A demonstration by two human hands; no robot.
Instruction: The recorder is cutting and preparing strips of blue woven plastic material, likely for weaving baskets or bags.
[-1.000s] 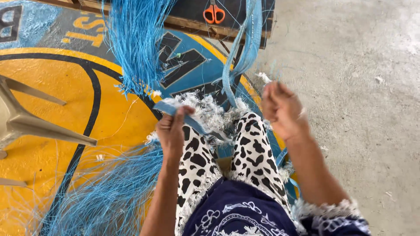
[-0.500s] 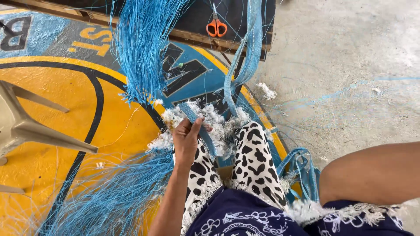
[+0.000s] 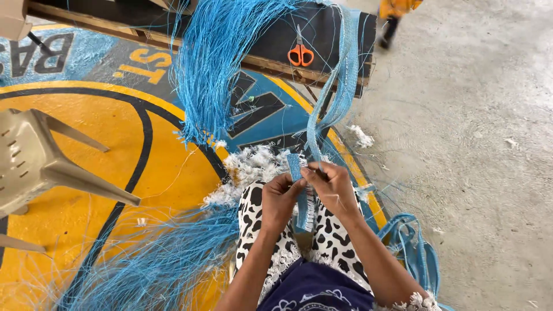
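A narrow blue woven strip [image 3: 337, 98] hangs from a dark bench [image 3: 322, 29] down to my lap. My left hand [image 3: 280, 198] and my right hand [image 3: 331, 187] meet above my knees and both pinch the strip's lower end [image 3: 296, 167]. A frayed piece of it with white fringe [image 3: 306, 208] dangles below my fingers, between my black-and-white patterned trouser legs. A thick bundle of loose blue threads [image 3: 216, 63] drapes off the bench to the left of the strip.
Orange-handled scissors [image 3: 300, 53] lie on the bench. White fluff [image 3: 250, 167] and blue threads [image 3: 155, 265] litter the yellow and blue painted floor. An overturned beige plastic chair [image 3: 40, 164] lies at left. A person in orange [image 3: 394, 14] stands far off on the concrete.
My right hand, which was flung far out to the right, has come back to the middle and joined my left hand on the strip. The view has shifted slightly.
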